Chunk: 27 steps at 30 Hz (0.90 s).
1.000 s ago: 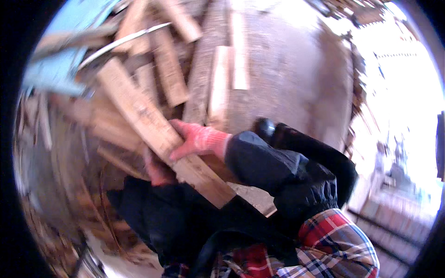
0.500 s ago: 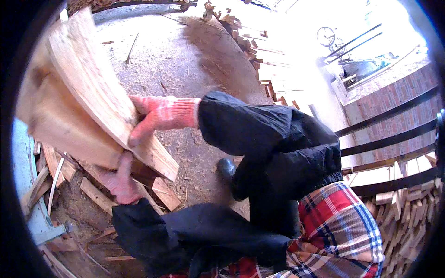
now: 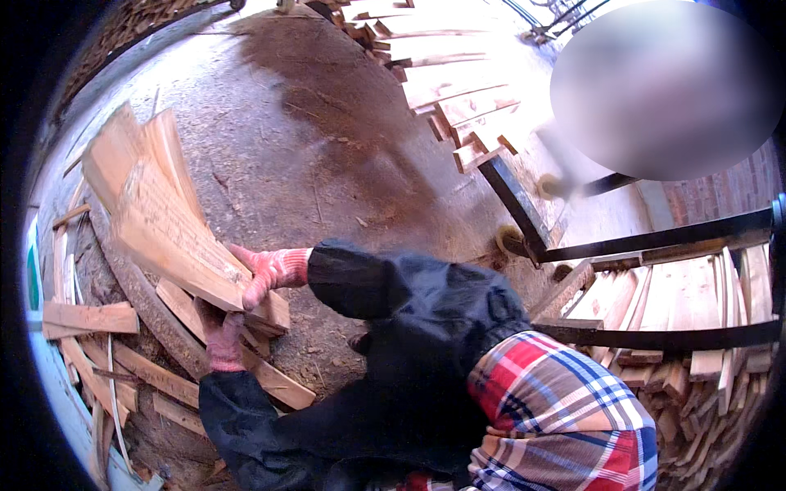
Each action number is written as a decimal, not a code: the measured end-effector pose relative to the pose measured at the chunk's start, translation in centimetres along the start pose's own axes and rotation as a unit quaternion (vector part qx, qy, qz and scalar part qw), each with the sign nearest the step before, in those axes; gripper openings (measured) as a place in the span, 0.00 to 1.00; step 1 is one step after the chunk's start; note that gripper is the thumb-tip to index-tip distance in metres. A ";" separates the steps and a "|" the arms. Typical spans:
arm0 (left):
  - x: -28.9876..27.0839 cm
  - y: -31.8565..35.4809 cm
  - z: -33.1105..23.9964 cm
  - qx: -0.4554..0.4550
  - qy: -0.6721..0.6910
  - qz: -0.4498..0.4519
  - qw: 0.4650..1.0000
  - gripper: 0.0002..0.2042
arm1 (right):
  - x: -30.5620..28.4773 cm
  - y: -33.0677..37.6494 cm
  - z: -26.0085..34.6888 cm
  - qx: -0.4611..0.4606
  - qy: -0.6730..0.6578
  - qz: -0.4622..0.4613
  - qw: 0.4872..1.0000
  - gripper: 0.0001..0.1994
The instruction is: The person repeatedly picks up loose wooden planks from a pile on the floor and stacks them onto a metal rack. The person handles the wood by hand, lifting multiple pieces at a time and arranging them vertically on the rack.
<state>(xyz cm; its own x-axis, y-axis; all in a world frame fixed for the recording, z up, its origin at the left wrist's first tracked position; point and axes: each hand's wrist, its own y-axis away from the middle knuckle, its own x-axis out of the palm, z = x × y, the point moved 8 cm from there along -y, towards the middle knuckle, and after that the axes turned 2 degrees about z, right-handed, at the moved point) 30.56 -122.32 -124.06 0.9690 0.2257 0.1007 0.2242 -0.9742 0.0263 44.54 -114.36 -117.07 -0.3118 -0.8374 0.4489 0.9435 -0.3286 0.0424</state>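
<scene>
A small stack of pale wooden boards (image 3: 168, 229) is in both my hands, slanting away to the far left with its far ends fanned apart. My right hand (image 3: 268, 268), in a pinkish-red knit glove, closes over the near end, its thumb along the top board. Under that same end, my left hand (image 3: 221, 337) in a matching glove grips from the near left side; its fingertips are partly hidden by the wood. Dark sleeves cover both forearms. Just below the boards, offcut strips (image 3: 278, 383) lie on the ground.
Scattered scrap wood (image 3: 90, 319) and a pale blue edge (image 3: 61, 385) lie at left. Stacked boards (image 3: 458, 106) line the far side. At right, black metal bars (image 3: 671, 337) cross a rack of boards (image 3: 647, 299). Dusty floor (image 3: 344, 164) stretches between; part of the upper right is blurred.
The boards have dropped lower in view, and their far ends now show fanned apart. Both hands still hold the near end. My view has shifted, showing more of the right-hand rack.
</scene>
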 end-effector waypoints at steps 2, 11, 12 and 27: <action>1.1 -0.9 -0.4 -0.021 -0.033 -0.006 0.999 0.45 | -0.9 0.7 -0.2 -0.011 -0.073 0.001 0.997 0.57; 20.1 -5.4 -13.3 -0.124 -0.059 0.125 0.983 0.47 | -4.6 15.1 8.5 -0.172 -0.253 -0.200 0.931 0.30; 23.6 -5.8 -15.3 -0.119 -0.032 0.150 0.981 0.47 | -5.6 18.2 9.7 -0.152 -0.189 -0.254 0.936 0.25; 80.3 -2.1 -21.3 -0.249 0.043 0.604 0.756 0.37 | -14.2 67.0 22.8 -0.237 -0.335 -0.692 0.594 0.45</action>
<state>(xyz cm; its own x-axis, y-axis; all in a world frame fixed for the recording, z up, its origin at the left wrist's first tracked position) 105.72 -102.08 -94.84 0.4199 -0.8073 0.4147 -0.9066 -0.3519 0.2329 114.73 -114.47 -100.23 -0.4874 0.6877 0.5380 -0.3517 -0.7186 0.5999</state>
